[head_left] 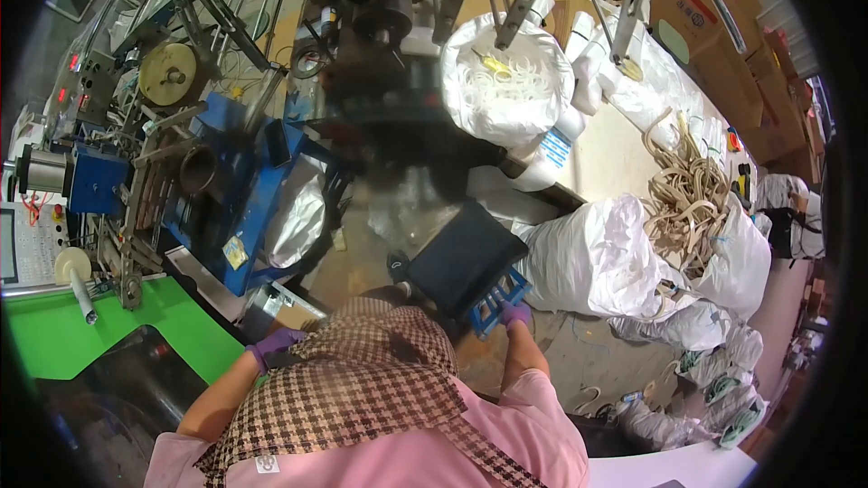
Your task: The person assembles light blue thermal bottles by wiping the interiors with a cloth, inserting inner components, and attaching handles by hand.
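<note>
My right hand (pixel 515 314), in a purple glove, is closed on the blue metal frame of a stool (pixel 461 258) with a square black seat. The stool stands tilted in front of me, right of the middle. My left hand (pixel 274 343), also purple-gloved, is low on the left beside my checked apron (pixel 339 389). Its fingers are partly hidden against the cloth, so what they hold, if anything, does not show.
Blue machinery (pixel 249 190) fills the left, beside a green tabletop (pixel 136 325). A white sack of pale rings (pixel 506 81) stands ahead. Right of the stool are a large white sack (pixel 588 253) and a heap of beige strips (pixel 692 199). Cardboard boxes (pixel 714 27) are stacked beyond.
</note>
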`<state>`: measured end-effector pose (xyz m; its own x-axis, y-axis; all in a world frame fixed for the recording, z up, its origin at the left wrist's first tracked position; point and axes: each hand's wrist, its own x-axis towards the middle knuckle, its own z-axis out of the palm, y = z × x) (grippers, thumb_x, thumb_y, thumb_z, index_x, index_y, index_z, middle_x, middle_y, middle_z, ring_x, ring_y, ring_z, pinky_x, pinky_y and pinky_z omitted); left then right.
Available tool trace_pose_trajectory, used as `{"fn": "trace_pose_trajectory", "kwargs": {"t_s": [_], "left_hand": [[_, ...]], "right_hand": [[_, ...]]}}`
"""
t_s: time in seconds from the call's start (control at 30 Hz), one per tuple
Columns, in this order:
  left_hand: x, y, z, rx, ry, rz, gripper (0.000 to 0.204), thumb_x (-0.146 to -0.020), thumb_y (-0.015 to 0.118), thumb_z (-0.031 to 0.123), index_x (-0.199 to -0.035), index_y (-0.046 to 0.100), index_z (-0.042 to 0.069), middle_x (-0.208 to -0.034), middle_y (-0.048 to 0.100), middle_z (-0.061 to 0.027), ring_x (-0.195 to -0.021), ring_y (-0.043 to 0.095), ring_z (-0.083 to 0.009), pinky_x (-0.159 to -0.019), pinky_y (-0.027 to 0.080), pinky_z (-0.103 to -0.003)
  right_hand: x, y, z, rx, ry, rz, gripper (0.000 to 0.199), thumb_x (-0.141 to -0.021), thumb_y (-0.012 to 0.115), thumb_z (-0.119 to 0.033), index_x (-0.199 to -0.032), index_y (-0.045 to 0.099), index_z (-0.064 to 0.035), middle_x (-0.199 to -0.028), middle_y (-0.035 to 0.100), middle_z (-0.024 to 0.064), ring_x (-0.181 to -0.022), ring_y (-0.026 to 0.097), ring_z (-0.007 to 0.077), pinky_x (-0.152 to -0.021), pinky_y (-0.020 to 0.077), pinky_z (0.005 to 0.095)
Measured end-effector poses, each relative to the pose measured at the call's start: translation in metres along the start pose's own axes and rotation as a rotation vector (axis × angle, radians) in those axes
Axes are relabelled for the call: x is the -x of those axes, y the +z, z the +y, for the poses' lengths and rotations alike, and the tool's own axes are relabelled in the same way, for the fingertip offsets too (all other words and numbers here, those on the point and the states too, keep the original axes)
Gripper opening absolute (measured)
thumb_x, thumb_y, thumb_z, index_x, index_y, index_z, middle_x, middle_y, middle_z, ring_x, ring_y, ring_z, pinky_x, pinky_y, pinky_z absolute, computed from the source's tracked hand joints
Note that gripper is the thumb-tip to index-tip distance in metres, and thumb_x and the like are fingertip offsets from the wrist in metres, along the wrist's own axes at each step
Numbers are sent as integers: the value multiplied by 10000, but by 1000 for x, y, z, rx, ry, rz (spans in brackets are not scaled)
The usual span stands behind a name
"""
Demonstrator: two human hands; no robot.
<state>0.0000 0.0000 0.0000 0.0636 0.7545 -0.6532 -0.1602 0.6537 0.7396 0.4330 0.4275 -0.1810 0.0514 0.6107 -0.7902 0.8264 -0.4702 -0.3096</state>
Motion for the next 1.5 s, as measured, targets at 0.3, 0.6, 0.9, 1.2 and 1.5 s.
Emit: {"fn": "trace_pose_trajectory", "kwargs": {"t_s": [0.3,0.6,0.9,1.2,1.5], "left_hand": [[-45,27,-51,-65,-190,-117,392,-948,562,115,-1324,644,41,-1113,689,19,-884,601,-79,-678,516,-262],[-34,-7,-42,-306,126,-133,430,-860,679,13,-1287,631,20,-1131,678,-32,-1017,585,-119,-898,490,-314],[0,-73,-144,-116,-236,-165,223,-924,540,71,-1050,701,-17,-873,668,-40,-832,554,-114,-771,486,-326],[-37,-19,-113,-99,-476,37,579,-997,508,524,-1422,555,134,-1307,651,-137,-993,657,-254,-889,516,-397],[-164,56,-75,259,81,302,453,-1008,551,399,-1329,609,84,-1217,668,-108,-1029,647,-221,-910,520,-377]], "right_hand": [[-23,-13,179,-598,477,-38,315,-928,628,-322,-1132,687,-91,-975,733,181,-828,714,293,-708,550,367],[8,81,74,1098,-1503,-704,240,-801,708,-267,-991,759,-129,-1010,740,163,-925,711,337,-796,558,405],[82,174,-148,197,-899,-606,285,-879,543,-47,-1125,686,-23,-993,706,215,-914,669,318,-835,522,405],[194,17,-313,785,-824,-1209,341,-834,609,19,-1155,713,-29,-921,747,50,-808,603,79,-747,517,280],[182,160,-417,1908,-968,-1020,398,-856,559,-187,-1219,701,-107,-1153,701,219,-1037,689,365,-918,547,442]]}}
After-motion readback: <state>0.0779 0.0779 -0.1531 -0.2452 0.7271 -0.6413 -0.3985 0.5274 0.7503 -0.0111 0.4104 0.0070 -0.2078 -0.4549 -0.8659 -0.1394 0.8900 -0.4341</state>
